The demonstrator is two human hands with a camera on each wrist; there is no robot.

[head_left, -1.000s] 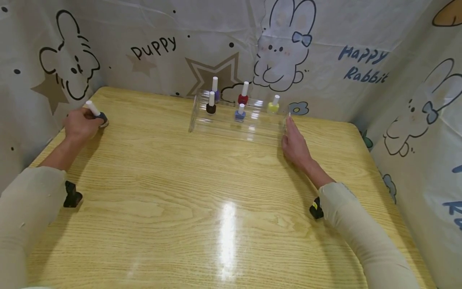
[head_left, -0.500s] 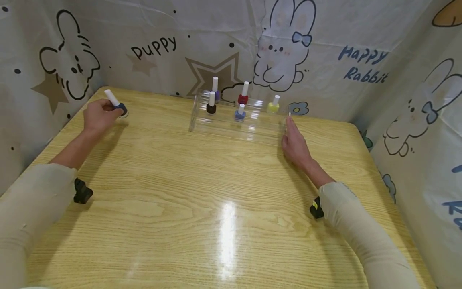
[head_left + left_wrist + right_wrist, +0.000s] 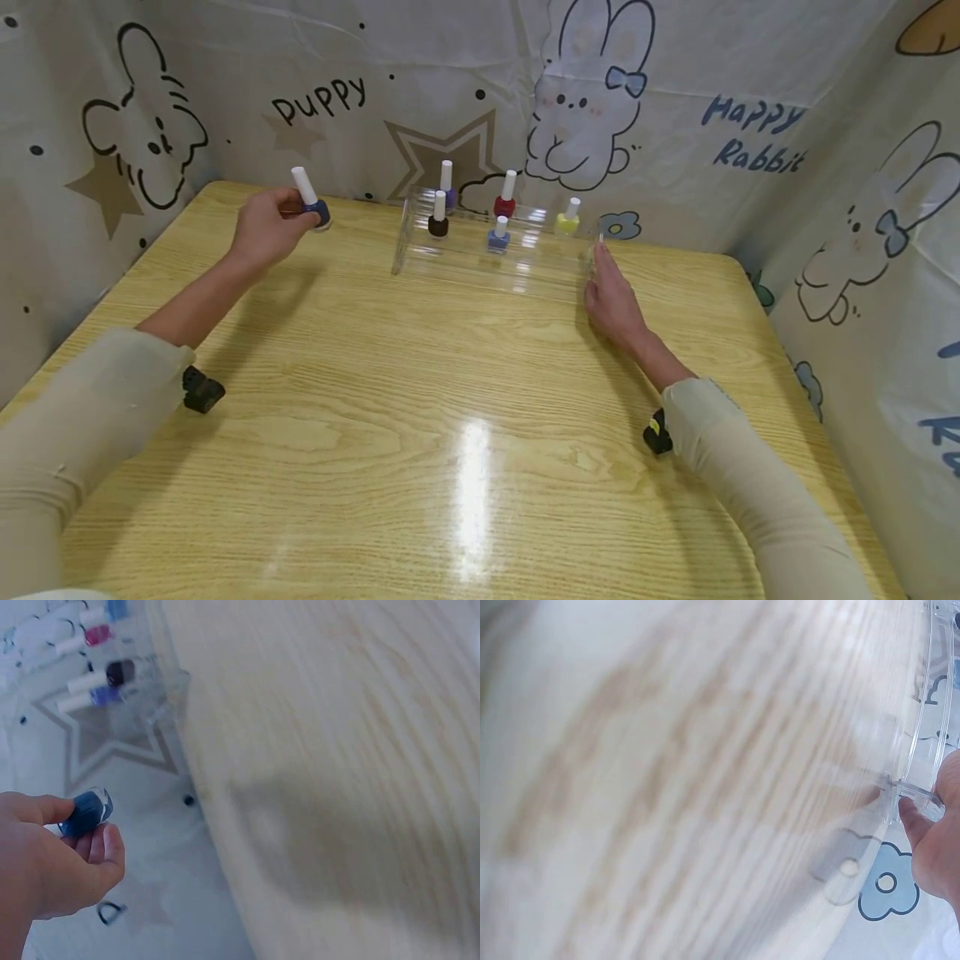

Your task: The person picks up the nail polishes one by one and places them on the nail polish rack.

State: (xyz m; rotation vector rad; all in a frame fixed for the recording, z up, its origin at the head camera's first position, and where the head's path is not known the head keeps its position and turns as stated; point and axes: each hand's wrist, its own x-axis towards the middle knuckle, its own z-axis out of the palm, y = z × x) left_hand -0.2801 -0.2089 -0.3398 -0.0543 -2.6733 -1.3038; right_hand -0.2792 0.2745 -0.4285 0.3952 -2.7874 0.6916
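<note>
My left hand (image 3: 266,229) pinches a dark blue nail polish bottle (image 3: 318,212) between thumb and fingers, its white cap pointing up, above the table's back left. In the left wrist view the same bottle (image 3: 86,814) shows its glass base beyond the fingertips. To the right stands a clear acrylic stepped rack (image 3: 465,271). On it are purple (image 3: 450,198), black (image 3: 438,225), red (image 3: 505,205), light blue (image 3: 498,240) and yellow (image 3: 568,222) nail polish bottles. My right hand (image 3: 618,304) holds the rack's right end; in the right wrist view, thumb and fingers meet the clear end panel (image 3: 919,793).
The wood-grain table (image 3: 420,433) backs onto a printed cloth (image 3: 420,75) with cartoon animals, which also hangs along both sides. Black devices sit under the left wrist (image 3: 202,390) and right wrist (image 3: 657,433).
My left hand has carried the dark blue nail polish bottle rightward and a little back, from the table's left edge toward the rack. The right hand and the rack have stayed in place.
</note>
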